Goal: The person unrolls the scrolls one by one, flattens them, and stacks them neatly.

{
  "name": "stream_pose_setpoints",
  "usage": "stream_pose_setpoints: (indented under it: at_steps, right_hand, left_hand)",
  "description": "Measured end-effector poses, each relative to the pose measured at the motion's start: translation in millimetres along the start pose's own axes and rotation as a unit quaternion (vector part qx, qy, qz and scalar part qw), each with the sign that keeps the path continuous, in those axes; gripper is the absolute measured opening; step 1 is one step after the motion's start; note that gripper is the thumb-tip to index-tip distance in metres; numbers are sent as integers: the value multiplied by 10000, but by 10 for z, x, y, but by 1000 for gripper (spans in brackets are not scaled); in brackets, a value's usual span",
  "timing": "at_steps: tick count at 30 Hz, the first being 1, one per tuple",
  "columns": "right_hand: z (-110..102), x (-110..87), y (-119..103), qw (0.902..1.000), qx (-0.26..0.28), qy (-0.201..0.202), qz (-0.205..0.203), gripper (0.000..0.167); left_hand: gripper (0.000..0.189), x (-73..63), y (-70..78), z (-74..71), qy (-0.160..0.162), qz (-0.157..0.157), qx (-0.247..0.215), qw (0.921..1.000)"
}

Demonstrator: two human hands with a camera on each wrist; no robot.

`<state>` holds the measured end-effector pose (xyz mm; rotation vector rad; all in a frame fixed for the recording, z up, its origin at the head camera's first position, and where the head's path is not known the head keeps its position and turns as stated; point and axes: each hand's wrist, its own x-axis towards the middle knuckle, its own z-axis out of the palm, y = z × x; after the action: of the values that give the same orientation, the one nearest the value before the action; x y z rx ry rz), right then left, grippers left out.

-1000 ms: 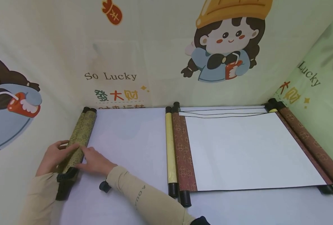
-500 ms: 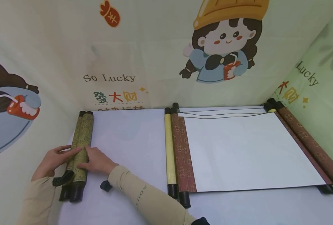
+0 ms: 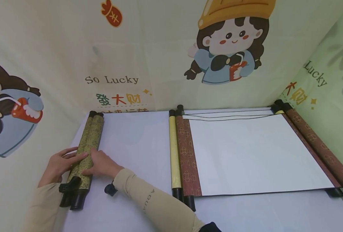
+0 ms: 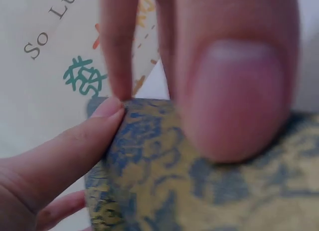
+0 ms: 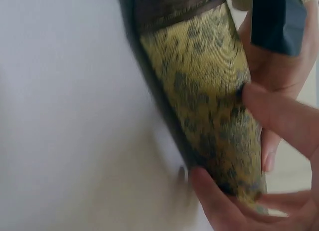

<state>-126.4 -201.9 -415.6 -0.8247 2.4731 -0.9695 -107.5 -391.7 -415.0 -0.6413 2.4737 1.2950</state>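
A rolled scroll (image 3: pixel 93 138) covered in green-gold patterned fabric stands as two side-by-side rolls with black end knobs on the left of the white table. From its left side my left hand (image 3: pixel 58 164) grips it, with a digit laid across the top. My right hand (image 3: pixel 103 164) holds the right-hand roll from the other side, thumb toward the near end. Up close in the left wrist view, the patterned fabric (image 4: pixel 154 176) fills the lower part under large fingers. In the right wrist view, the scroll's black knob (image 5: pixel 169 9) points up and fingertips press the fabric.
Right of centre lies an opened scroll with white paper (image 3: pixel 261 154), a brown-red left border (image 3: pixel 187 154) and thin black cords at its far edge. A yellow roll (image 3: pixel 175 154) lies along that border. Another brown-red roll (image 3: pixel 316 141) lies near the right wall.
The green-gold scroll first turned so both near knobs show and shifted left, then its far end swung slightly right. Both hands moved with it, keeping hold.
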Motion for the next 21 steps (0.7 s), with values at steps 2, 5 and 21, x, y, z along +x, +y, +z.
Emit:
stream_pose_setpoints:
  at_steps: [2,5,21]
  right_hand:
    - [-6,-16,2,10000,-14,79,-34,86]
    - [-23,-42,-4,9998,-64,181,-73,91]
    - [-305,-241,-96,9983,341,479,-35,96]
  left_hand:
    - [99,-9,-4,31,120,98,-83,9998]
    - [98,-38,-3,77,324,223,-310,9987]
    - [89,-313,255,170,804,731,-1427,9838]
